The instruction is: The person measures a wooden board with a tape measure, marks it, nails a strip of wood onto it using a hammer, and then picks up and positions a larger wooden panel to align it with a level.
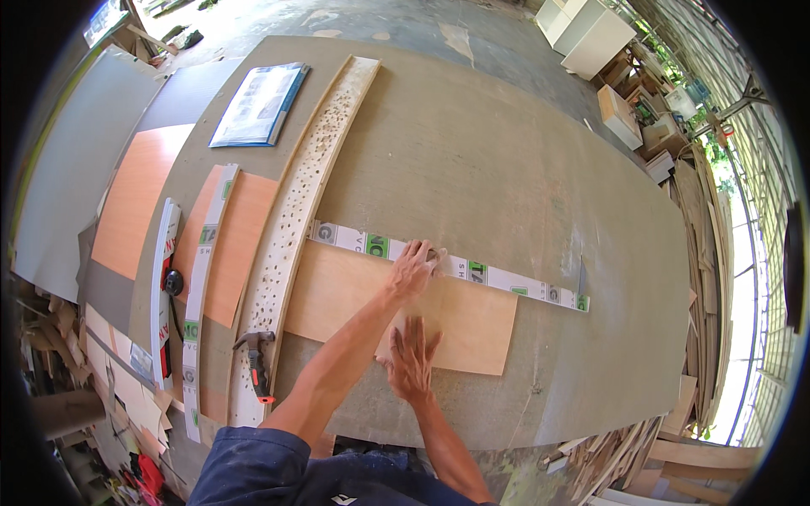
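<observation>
On the large work board lies a pale wood veneer sheet [472, 325], a flat rectangle. Along its far edge runs a long white strip [523, 281] with green and grey printed blocks. My left hand [413, 268] presses on the strip near its middle, fingers curled around a small dark thing I cannot make out. Nearer to me, my right hand [412, 363] lies flat on the veneer sheet with its fingers spread. Its fingertips rest below the left hand.
A pitted pale plank [316, 160] crosses the board [472, 152] on the left, with a hammer [257, 367] on its near end. Farther left are another printed strip [205, 261], an orange-toned sheet [240, 236] and a white-and-red bar [162, 287]. A blue-edged folder [260, 105] lies at the far left.
</observation>
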{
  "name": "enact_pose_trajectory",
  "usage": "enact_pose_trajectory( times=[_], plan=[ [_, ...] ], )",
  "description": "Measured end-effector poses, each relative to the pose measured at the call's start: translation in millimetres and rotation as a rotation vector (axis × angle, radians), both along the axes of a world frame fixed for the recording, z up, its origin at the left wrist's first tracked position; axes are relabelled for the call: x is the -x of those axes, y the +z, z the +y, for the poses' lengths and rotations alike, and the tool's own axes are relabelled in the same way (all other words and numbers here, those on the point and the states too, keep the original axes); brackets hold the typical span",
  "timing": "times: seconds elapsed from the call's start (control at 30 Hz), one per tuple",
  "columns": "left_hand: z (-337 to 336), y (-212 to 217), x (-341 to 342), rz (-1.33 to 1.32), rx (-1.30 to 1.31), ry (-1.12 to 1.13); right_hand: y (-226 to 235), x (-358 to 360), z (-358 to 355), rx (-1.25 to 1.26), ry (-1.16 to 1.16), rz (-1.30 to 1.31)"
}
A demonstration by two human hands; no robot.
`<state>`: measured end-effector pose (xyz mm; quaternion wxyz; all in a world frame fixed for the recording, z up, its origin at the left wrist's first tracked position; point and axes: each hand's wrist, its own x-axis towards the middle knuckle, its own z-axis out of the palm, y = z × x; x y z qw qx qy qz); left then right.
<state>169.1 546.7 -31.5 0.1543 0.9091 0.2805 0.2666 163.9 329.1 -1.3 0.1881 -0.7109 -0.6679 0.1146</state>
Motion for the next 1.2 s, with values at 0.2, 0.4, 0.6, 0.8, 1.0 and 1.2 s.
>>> enact_pose_trajectory(
  times=[0.2,0.4,0.6,0.8,1.0,1.2],
  plan=[
    [6.5,4.4,-6.1,-0.022,0.015,-0.013,-4.8,-4.6,8.6,-0.034,-0.006,0.023],
    [16.6,-1.2,-7.0,-0.001,-0.003,0.012,-4.8,-9.8,17.4,-0.08,-0.007,0.037],
    [20.9,0.9,-12.0,-0.002,0.012,-0.007,0.7,-12.6,22.7,-0.027,-0.009,0.046],
    [25.1,2.3,-11.9,0.046,0.043,-0.001,5.0,-12.8,28.1,-0.015,-0.014,0.038],
    [30.8,6.2,-14.6,0.029,0.083,-0.011,6.6,-16.4,33.8,0.004,-0.014,0.029],
    [41.4,5.6,-20.7,0.035,0.08,-0.018,4.2,-21.8,43.7,0.039,-0.019,0.0]
  ],
)
